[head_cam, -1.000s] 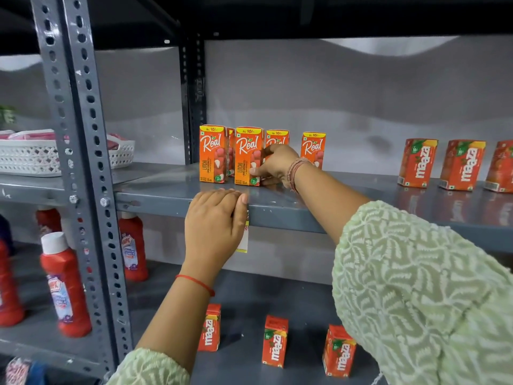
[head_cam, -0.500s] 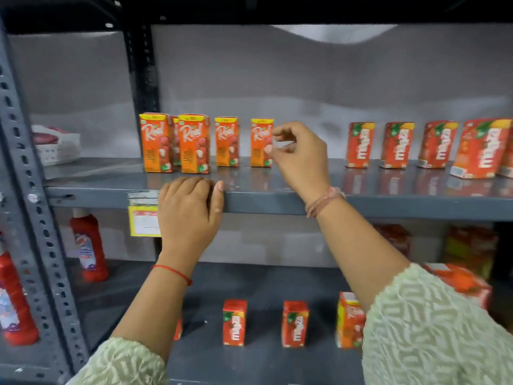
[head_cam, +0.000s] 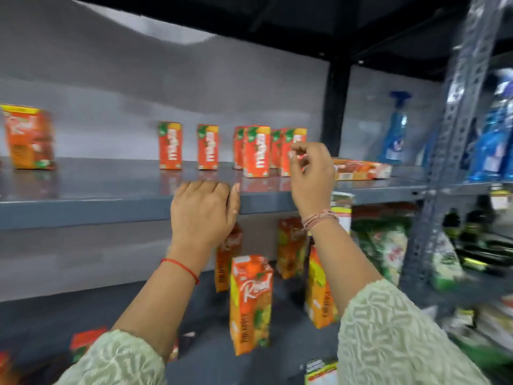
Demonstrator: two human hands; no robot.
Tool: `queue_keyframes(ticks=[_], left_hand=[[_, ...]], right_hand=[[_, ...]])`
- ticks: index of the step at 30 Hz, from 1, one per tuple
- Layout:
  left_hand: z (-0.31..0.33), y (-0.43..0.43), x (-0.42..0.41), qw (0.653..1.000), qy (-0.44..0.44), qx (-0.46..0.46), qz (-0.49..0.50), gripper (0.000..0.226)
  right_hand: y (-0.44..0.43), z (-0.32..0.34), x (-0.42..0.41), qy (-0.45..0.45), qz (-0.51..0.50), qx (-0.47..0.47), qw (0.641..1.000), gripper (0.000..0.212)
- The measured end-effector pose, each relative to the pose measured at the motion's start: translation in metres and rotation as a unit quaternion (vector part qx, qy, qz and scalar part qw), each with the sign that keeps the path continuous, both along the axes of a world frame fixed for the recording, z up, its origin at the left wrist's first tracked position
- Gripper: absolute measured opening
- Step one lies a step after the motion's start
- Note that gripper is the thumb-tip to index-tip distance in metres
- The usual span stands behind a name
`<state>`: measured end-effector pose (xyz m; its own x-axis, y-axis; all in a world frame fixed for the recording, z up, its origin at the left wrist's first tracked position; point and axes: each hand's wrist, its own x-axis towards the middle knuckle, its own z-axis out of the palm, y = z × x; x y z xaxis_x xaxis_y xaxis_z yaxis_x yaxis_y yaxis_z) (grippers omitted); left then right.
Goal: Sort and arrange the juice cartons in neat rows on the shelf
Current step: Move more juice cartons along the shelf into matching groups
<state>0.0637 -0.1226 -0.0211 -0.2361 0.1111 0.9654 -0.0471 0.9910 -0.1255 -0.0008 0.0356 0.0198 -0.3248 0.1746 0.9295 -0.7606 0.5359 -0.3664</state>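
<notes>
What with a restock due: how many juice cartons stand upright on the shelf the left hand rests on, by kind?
Wide carton with yellow top: 1
Slim cartons with green corner: 6 (two half-hidden behind others)
Total: 7

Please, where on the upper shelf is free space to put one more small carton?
The widest bare patch lies between the lone carton far left and the first red carton. By the right hand cartons stand bunched, with a flat pack behind.
</notes>
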Motion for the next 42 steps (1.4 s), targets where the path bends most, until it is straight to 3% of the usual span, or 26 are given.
queue_keyframes(ticks=[4, 7, 9, 12, 14, 18, 23, 26, 32, 37, 40, 42], left_hand=[[0.002, 0.049, -0.028, 1.000, -0.001, 0.007, -0.014, 0.045], [-0.001, 0.057, -0.036, 1.000, 0.012, 0.025, -0.006, 0.044], [-0.004, 0.057, -0.037, 0.999, 0.029, 0.026, 0.003, 0.043], [-0.005, 0.057, -0.038, 0.999, 0.041, 0.029, 0.002, 0.040], [-0.005, 0.059, -0.039, 0.998, 0.050, 0.032, 0.000, 0.041], [-0.006, 0.059, -0.038, 0.998, 0.061, 0.030, -0.005, 0.043], [-0.006, 0.060, -0.035, 0.998, 0.048, 0.026, -0.005, 0.047], [-0.006, 0.060, -0.033, 0.999, 0.036, 0.025, -0.009, 0.046], [-0.006, 0.060, -0.031, 0.999, 0.024, 0.022, -0.006, 0.047], [-0.006, 0.061, -0.031, 0.999, 0.026, 0.024, -0.013, 0.061], [-0.005, 0.060, -0.030, 0.999, 0.026, 0.023, -0.015, 0.064], [-0.004, 0.060, -0.030, 1.000, 0.017, 0.021, -0.012, 0.061]], right_hand=[[0.079, 0.013, -0.047, -0.046, -0.096, 0.002, 0.994, 0.025], [0.131, 0.028, -0.074, -0.155, -0.149, 0.031, 0.976, 0.033], [0.155, 0.037, -0.085, -0.216, -0.134, 0.071, 0.965, 0.036], [0.162, 0.040, -0.088, -0.296, -0.070, 0.209, 0.929, 0.034], [0.156, 0.034, -0.085, -0.320, -0.069, 0.255, 0.910, 0.043], [0.142, 0.022, -0.082, -0.285, -0.177, 0.263, 0.905, 0.066], [0.123, 0.024, -0.081, -0.336, -0.141, 0.185, 0.913, 0.066], [0.130, 0.025, -0.080, -0.299, -0.063, 0.148, 0.941, 0.055], [0.143, 0.044, -0.070, -0.212, -0.011, 0.282, 0.936, 0.052], [0.132, 0.039, -0.067, -0.157, 0.049, 0.167, 0.972, 0.032], [0.126, 0.033, -0.069, -0.199, 0.149, 0.041, 0.968, 0.085], [0.125, 0.029, -0.071, -0.255, 0.226, -0.039, 0.940, 0.097]])
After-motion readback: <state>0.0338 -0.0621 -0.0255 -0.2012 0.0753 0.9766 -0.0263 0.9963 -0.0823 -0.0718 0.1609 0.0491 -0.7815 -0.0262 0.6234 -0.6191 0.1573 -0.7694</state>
